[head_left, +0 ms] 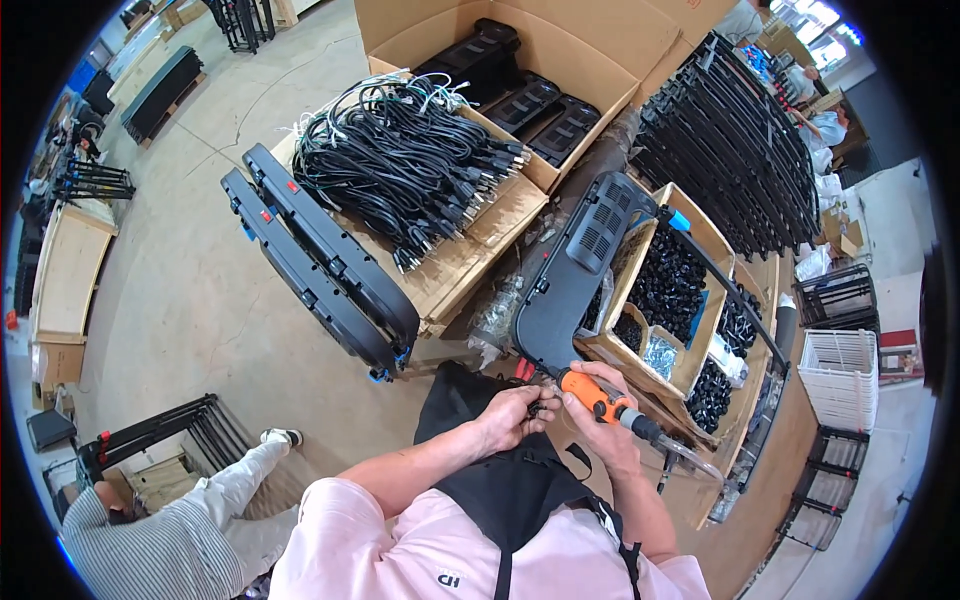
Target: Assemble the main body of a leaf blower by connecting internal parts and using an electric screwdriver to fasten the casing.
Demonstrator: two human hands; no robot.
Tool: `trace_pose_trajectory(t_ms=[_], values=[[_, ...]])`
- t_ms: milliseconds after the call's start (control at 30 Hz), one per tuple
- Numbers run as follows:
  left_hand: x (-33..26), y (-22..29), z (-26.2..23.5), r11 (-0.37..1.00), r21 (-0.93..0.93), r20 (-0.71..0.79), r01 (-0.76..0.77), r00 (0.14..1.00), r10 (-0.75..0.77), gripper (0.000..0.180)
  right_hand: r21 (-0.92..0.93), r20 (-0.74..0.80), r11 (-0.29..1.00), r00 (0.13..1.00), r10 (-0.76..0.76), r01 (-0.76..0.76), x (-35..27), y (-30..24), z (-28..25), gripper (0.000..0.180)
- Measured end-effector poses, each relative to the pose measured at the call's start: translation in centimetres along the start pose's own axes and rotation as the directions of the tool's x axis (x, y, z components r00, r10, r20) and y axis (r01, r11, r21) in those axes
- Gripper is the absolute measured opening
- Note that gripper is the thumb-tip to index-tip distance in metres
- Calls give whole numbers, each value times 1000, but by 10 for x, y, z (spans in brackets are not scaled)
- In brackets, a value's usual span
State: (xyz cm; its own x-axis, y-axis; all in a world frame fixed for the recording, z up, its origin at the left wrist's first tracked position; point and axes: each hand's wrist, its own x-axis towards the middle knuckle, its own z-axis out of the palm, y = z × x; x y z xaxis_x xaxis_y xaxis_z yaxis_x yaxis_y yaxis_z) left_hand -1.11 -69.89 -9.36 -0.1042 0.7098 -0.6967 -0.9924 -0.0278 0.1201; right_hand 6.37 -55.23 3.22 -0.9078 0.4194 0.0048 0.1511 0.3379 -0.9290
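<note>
One orange-handled screwdriver [598, 398], one long black panel [568, 280], two black cases [325, 265] on edge at left. Right hand [600, 415] fisted around the screwdriver handle, tip at the panel's near end. Left hand [512, 415] pinches a small dark part, too small to identify, just beside the tip. Both forearms bent inward.

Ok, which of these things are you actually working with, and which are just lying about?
In use: orange-handled screwdriver in right hand; small dark part in left hand; long black panel.
Lying about: bundled black cables; boxes of black fittings; stacked black frames.
</note>
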Motion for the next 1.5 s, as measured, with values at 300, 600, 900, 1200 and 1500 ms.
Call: trace_pose_trajectory(t_ms=[300, 600, 900, 1200, 1500], values=[[-5, 10, -10, 999, -16, 56, 30, 998, -29, 29, -171, 95, 985, 995, 14, 2, 21, -12, 15, 41], [-7, 17, -18, 997, 66, 77, -36, 997, 30, 31, -199, 127, 980, 992, 29, -3, 38, -3, 10, 38], [-10, 34, -12, 974, 222, 4, -53, 999, 53, 29, -230, 206, 973, 978, 27, 21, 39, -10, 11, 39], [3, 33, -21, 733, 591, -22, -338, 901, 434, 31, -265, 219, 964, 975, 30, 30, 40, -21, 13, 44], [-14, 17, 0, 918, 276, -2, -285, 955, 297, 39, -255, 219, 964, 976, -17, 74, 39, -15, 5, 45]])
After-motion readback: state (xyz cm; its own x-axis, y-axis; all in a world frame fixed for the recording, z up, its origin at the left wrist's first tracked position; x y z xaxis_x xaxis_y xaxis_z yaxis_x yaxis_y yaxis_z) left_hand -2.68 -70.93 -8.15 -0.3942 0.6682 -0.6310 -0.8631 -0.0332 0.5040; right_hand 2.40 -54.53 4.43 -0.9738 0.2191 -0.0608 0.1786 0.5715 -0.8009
